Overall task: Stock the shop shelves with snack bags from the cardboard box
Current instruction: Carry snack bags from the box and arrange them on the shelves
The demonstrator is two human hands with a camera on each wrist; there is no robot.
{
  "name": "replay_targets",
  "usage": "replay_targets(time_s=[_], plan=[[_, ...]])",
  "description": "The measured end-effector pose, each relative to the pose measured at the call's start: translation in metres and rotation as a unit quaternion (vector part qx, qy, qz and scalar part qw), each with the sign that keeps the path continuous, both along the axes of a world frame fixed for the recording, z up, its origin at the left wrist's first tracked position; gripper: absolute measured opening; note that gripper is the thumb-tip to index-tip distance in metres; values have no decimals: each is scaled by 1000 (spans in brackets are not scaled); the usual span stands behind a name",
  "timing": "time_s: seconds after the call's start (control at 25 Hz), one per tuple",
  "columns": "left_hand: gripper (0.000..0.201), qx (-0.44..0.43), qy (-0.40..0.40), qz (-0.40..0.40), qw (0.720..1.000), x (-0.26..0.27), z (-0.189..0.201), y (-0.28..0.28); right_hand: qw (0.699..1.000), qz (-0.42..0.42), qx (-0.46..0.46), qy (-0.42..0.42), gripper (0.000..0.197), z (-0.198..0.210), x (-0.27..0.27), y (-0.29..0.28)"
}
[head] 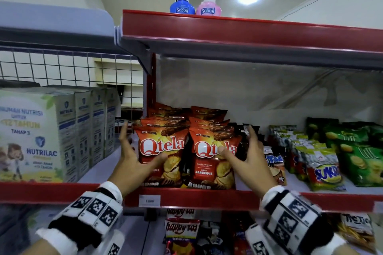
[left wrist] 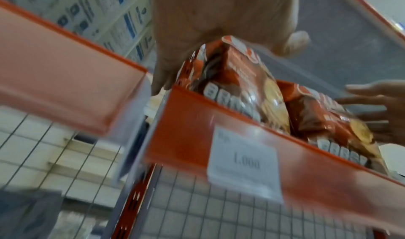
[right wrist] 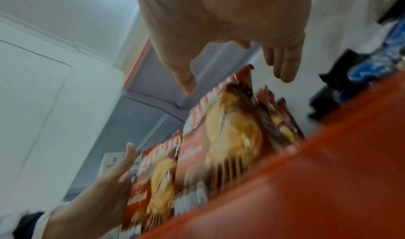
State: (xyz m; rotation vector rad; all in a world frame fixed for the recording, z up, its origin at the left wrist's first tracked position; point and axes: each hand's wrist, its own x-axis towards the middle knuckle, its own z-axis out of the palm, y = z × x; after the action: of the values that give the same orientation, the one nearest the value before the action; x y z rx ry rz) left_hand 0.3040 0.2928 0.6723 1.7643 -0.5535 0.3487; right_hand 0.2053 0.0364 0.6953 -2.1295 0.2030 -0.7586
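Observation:
Two rows of red Qtela barbecue snack bags stand upright on the shelf (head: 207, 198) with the red front edge. My left hand (head: 136, 151) lies with straight fingers along the left side of the left row, its thumb across the front bag (head: 165, 163). My right hand (head: 242, 149) stands with straight fingers along the right side of the right row, its thumb on that front bag (head: 209, 163). Both wrist views are blurred: the left hand (left wrist: 219, 26) spans the left bag (left wrist: 241, 79), and the right hand (right wrist: 219, 31) hovers spread above the bags (right wrist: 230, 130). The cardboard box is not in view.
Nutrilac cartons (head: 41, 134) fill the shelf to the left, behind a wire grid (head: 72, 68). Dark, TicTac (head: 273, 161), Sukro (head: 323, 167) and green snack bags (head: 356, 151) stand to the right. SoSoft bottles (head: 182, 6) sit on top. Happy Tos bags (head: 180, 227) are below, under a price tag (head: 149, 201).

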Motion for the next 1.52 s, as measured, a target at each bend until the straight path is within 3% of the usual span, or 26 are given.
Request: replay_targets(time_s=[0.12, 0.24, 0.32, 0.44, 0.56, 0.84, 1.0, 1.2, 1.32, 1.44, 1.52], plan=[[90, 43, -22, 66, 997, 9, 47, 15, 991, 16, -129, 27, 72, 61, 2, -34], [45, 180, -62, 141, 972, 21, 108, 22, 957, 42, -271, 91, 42, 119, 22, -64], [26, 282, -101, 147, 943, 27, 140, 13, 926, 52, -353, 125, 31, 143, 43, -76], [25, 462, -153, 100, 868, 37, 166, -23, 896, 75, -403, 170, 21, 155, 78, -84], [29, 578, -151, 15, 802, 57, 173, -73, 886, 120, -395, 213, 20, 150, 110, -82], [35, 657, -102, -92, 741, 108, 175, -145, 854, 179, -375, 313, 33, 125, 152, -70], [37, 650, -44, -119, 749, 131, 160, -148, 865, 174, -361, 303, 33, 115, 158, -72], [26, 638, -83, -94, 760, 137, 157, -144, 856, 157, -403, 283, 32, 104, 161, -80], [27, 621, -43, -113, 774, 134, 151, -148, 882, 159, -357, 265, 23, 111, 158, -85], [34, 625, -46, -126, 769, 130, 149, -151, 913, 140, -324, 204, 20, 126, 163, -87], [38, 631, -69, -117, 764, 127, 149, -153, 892, 106, -379, 222, 32, 126, 170, -84]])
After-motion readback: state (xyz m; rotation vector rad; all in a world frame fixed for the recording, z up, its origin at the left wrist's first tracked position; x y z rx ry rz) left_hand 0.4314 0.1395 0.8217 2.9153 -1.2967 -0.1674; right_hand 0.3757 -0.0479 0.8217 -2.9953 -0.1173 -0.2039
